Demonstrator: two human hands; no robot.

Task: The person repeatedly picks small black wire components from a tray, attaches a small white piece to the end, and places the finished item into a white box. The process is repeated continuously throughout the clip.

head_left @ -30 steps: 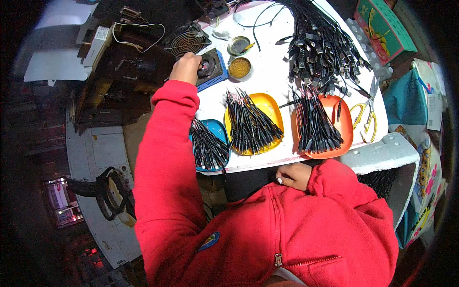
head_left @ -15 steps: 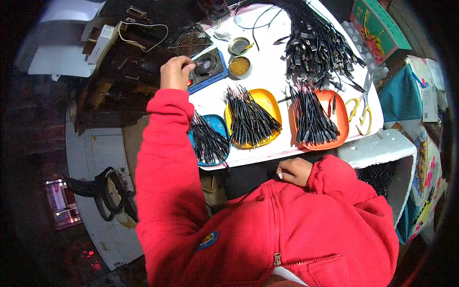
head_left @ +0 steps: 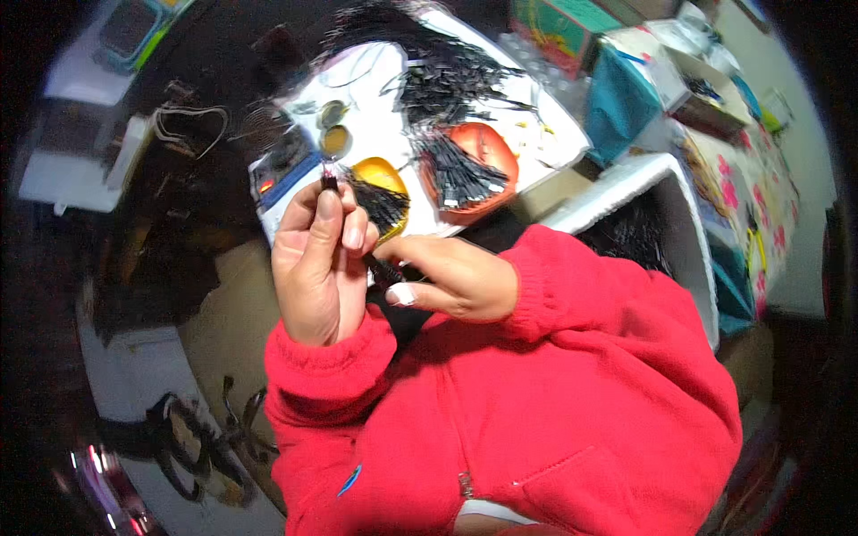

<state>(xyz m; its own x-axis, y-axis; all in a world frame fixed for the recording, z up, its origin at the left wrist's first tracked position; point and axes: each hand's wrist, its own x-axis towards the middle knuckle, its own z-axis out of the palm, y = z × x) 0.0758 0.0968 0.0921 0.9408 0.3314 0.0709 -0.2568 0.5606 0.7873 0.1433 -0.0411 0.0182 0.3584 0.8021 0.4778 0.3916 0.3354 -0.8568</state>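
Observation:
My left hand [head_left: 313, 250] is raised in front of my chest, palm toward me. Its thumb and fingers pinch a short black cable [head_left: 330, 182] whose thin reddish wire ends point up. Just to the right, my right hand [head_left: 460, 279] has its thumb and fingers closed around a dark, cable-like piece [head_left: 382, 271]. Whether this belongs to the same cable cannot be made out. Beyond the hands, bundles of short black cables lie in a yellow tray [head_left: 372, 169] and an orange tray [head_left: 490, 145]. The blue tray is hidden behind my hands.
On the white table [head_left: 368, 74] stand a blue box-like device [head_left: 295, 183] and two small round tins, one with amber contents [head_left: 334, 141]. A large heap of black cables [head_left: 447, 76] covers the far side. At right, a white foam box [head_left: 693, 232] holds dark cables.
My left hand has drawn back from the blue device toward my chest. My right hand has risen from my lap to meet it. The whole view has shifted and blurred.

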